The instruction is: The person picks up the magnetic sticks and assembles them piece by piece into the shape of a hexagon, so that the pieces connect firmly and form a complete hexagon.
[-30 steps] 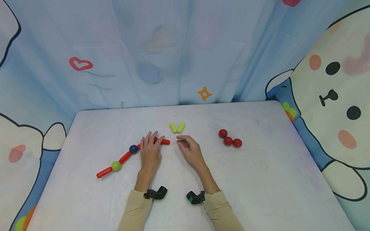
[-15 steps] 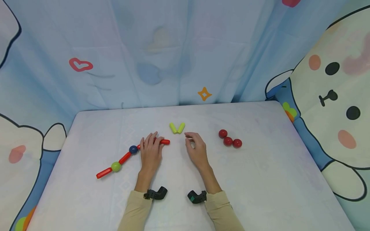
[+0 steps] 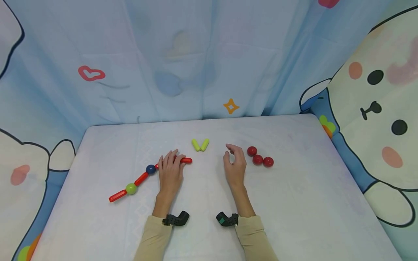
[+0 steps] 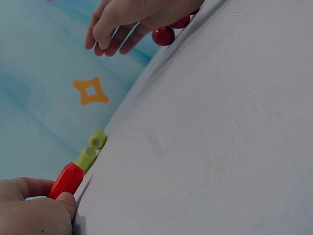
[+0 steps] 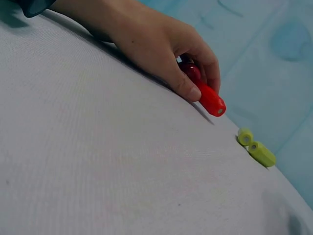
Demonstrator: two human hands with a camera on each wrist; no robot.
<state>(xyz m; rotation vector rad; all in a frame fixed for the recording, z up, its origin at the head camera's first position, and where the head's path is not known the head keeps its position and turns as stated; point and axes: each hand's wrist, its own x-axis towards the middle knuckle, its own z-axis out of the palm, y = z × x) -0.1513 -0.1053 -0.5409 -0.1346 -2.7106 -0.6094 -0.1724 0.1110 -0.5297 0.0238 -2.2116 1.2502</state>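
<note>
A line of beads crosses the left half of the table: long red beads [image 3: 141, 179] alternate with a green ball bead [image 3: 131, 188] and a blue ball bead [image 3: 151, 169]. Over its far right end lies my left hand [image 3: 170, 172]. Thumb and fingers grip the line there, around a red ball bead [image 5: 191, 72] and the end red tube bead [image 5: 212, 103]; the hand hides part of this stretch from above. My right hand [image 3: 235, 165] holds nothing, fingers loosely bent, just left of several loose red balls [image 3: 257, 160].
Two yellow-green tube beads [image 3: 204, 145] lie in a V behind the hands. A pale cloth covers the table [image 3: 303, 203], and a blue printed curtain [image 3: 183, 72] hangs behind its back edge. Each wrist wears a black camera [image 3: 176, 218].
My right hand has moved right, from near the line's end to beside the red balls, and its fingers have spread a little. The left hand and the beads stay in place.
</note>
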